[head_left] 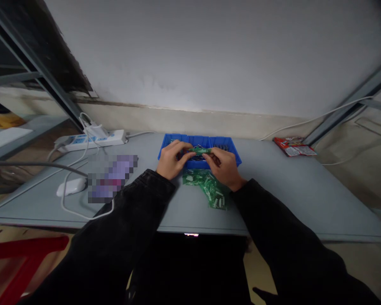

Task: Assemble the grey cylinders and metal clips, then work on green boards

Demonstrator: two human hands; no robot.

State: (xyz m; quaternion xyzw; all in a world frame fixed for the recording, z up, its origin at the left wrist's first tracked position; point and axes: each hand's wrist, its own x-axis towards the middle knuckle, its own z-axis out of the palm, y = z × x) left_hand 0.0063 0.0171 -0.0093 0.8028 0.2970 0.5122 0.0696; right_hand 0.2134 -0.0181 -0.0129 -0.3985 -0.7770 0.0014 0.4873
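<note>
Both hands meet above a blue compartment tray (236,157) near the wall. Between them is a small green plastic bag (199,151), pinched at its left end by my left hand (174,160) and at its right end by my right hand (225,167). Small metal-looking pieces show in the tray's middle compartment, partly covered by the hands, and dark pieces lie in the right one. In front of the tray, several green plastic bags (216,195) with small pale, tube-like pieces lie on the grey table (282,195), close to my right wrist.
On the left are a white power strip (104,140) with plugs, loose cables, a white earphone case (71,186) and a blurred-out phone-like object (116,176). A red snack packet (294,146) lies at the back right. Metal frame posts stand on both sides.
</note>
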